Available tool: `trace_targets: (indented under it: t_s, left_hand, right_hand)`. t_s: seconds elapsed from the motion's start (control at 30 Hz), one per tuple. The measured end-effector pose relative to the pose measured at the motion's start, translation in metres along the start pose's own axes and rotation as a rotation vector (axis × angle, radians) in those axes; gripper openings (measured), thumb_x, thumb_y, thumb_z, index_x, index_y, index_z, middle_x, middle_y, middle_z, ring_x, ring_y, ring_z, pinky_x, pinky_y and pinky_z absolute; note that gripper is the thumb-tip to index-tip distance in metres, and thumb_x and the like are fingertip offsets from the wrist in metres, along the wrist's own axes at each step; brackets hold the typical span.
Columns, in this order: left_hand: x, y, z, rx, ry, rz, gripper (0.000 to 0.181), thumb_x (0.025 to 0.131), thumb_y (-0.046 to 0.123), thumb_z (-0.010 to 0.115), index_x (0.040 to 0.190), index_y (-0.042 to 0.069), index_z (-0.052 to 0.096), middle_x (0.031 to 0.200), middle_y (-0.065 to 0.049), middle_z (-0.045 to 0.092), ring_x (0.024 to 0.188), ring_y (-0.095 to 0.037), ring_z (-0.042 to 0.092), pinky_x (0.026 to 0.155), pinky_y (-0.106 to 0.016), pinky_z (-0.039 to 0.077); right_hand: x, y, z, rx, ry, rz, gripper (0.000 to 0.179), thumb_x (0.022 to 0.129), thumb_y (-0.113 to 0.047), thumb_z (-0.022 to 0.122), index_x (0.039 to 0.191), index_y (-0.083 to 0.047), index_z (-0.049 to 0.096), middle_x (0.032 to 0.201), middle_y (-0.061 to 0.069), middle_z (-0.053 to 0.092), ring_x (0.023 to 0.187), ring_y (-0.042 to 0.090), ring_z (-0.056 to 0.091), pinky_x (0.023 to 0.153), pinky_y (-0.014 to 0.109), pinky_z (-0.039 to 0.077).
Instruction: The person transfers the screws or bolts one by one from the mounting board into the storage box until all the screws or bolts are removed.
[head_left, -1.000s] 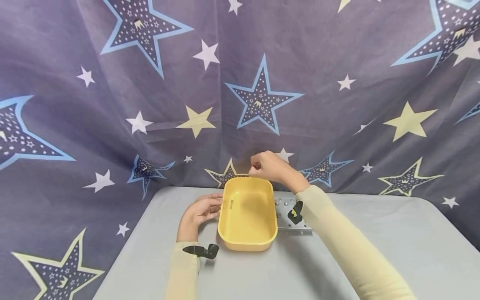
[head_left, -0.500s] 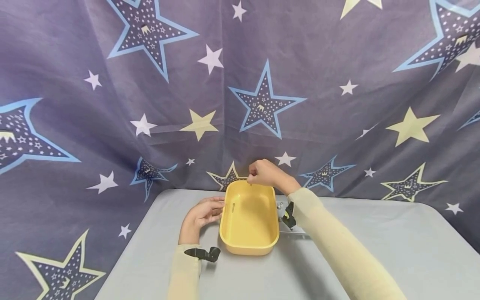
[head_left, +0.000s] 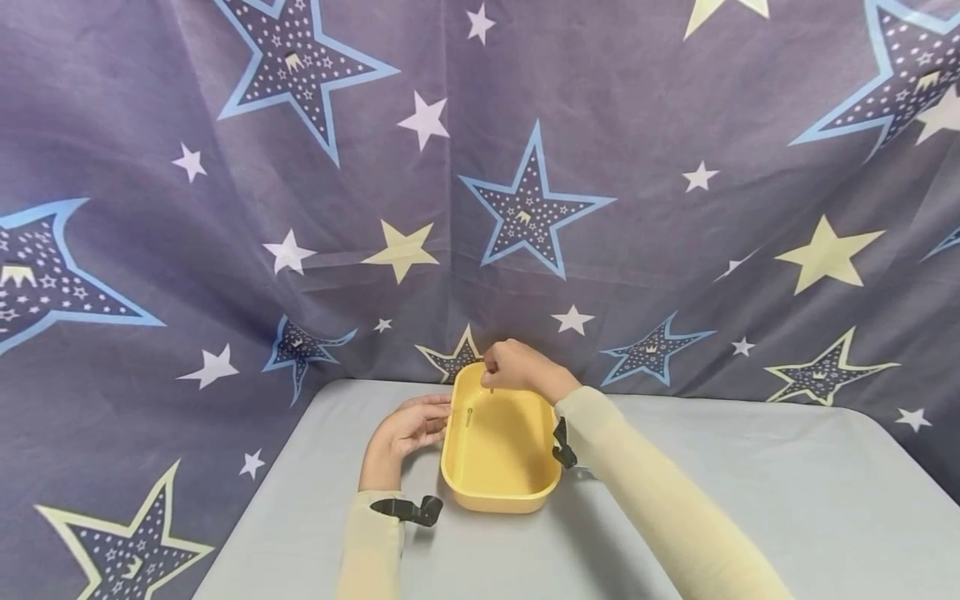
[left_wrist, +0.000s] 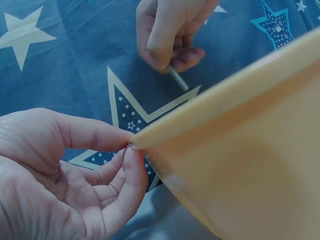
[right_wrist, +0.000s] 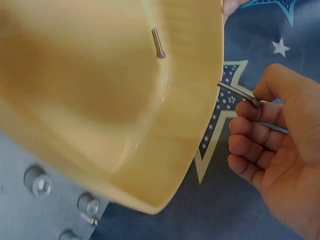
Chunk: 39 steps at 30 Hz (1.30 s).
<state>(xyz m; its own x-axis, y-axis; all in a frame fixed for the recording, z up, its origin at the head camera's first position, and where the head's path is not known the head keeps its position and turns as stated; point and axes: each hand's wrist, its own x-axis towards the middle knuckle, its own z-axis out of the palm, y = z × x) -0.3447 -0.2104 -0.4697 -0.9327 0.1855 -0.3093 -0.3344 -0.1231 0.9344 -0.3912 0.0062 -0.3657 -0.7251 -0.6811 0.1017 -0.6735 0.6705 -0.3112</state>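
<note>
A yellow plastic tub point(head_left: 498, 503) with rounded corners stands on the table in front of me. My left hand point(head_left: 411, 429) is at its left side; the left wrist view has thumb and forefinger pinching the rim point(left_wrist: 136, 142). Over the tub's far end is my right hand point(head_left: 517, 367). Between its thumb and forefinger it pinches a metal bolt point(right_wrist: 238, 93), the head close to the fingertips and the shank pointing out. A similar bolt point(right_wrist: 158, 43) lies inside the tub, near the left wall in the head view.
Right of the tub, a metal plate point(right_wrist: 15, 165) carries several round metal studs or bolt heads point(right_wrist: 39, 181); in the head view the right forearm mostly covers it. Behind the grey-topped table point(head_left: 720, 467) hangs a dark curtain point(head_left: 645, 125) printed with stars.
My right hand has come down and slightly left with the bolt, from above the tub's far rim to just over its inside. The left hand has stayed at the tub's side.
</note>
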Motion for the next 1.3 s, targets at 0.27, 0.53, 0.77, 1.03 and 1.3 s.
trace_targets:
  t_s: [0.27, 0.53, 0.77, 1.03, 1.3]
  left_hand:
    - [0.001, 0.001, 0.001, 0.005, 0.004, -0.006, 0.049, 0.101, 0.003, 0.055, 0.147, -0.008, 0.043, 0.113, -0.01, 0.072, 0.092, -0.011, 0.068, 0.075, -0.021, 0.057]
    - [0.003, 0.001, 0.003, -0.005, 0.006, -0.003, 0.048, 0.1, 0.002, 0.056, 0.145, -0.008, 0.045, 0.102, -0.003, 0.073, 0.089, -0.01, 0.069, 0.075, -0.021, 0.057]
    - [0.002, 0.001, 0.002, 0.001, 0.007, 0.003, 0.047, 0.1, 0.002, 0.056, 0.145, -0.008, 0.045, 0.103, -0.004, 0.073, 0.088, -0.01, 0.069, 0.075, -0.021, 0.057]
    - [0.0, -0.001, -0.001, 0.001, 0.012, 0.003, 0.048, 0.1, 0.003, 0.056, 0.146, -0.008, 0.044, 0.102, -0.002, 0.072, 0.088, -0.009, 0.068, 0.075, -0.021, 0.057]
    - [-0.002, 0.001, 0.0, 0.003, 0.007, 0.001, 0.049, 0.1, 0.003, 0.057, 0.146, -0.008, 0.043, 0.103, -0.002, 0.072, 0.09, -0.009, 0.068, 0.077, -0.022, 0.057]
  right_hand:
    - [0.011, -0.007, 0.019, -0.047, -0.082, 0.037, 0.04, 0.083, -0.009, 0.067, 0.058, -0.02, 0.037, 0.053, -0.01, 0.027, 0.05, 0.007, 0.022, 0.048, 0.022, 0.019]
    - [0.013, -0.005, 0.029, -0.039, -0.147, 0.058, 0.035, 0.08, -0.004, 0.072, 0.059, -0.016, 0.046, 0.055, -0.008, 0.038, 0.054, 0.008, 0.032, 0.051, 0.022, 0.027]
    - [0.015, -0.005, 0.036, -0.007, -0.205, 0.097, 0.048, 0.078, 0.001, 0.075, 0.054, -0.017, 0.039, 0.052, -0.008, 0.031, 0.049, 0.007, 0.027, 0.047, 0.022, 0.024]
    - [0.017, -0.007, 0.044, -0.096, -0.255, 0.021, 0.053, 0.077, 0.009, 0.068, 0.05, -0.018, 0.032, 0.048, -0.009, 0.027, 0.047, 0.006, 0.021, 0.045, 0.02, 0.018]
    - [0.019, -0.006, 0.05, -0.125, -0.3, 0.077, 0.048, 0.081, 0.009, 0.065, 0.051, -0.017, 0.037, 0.049, -0.008, 0.033, 0.047, 0.007, 0.028, 0.045, 0.02, 0.023]
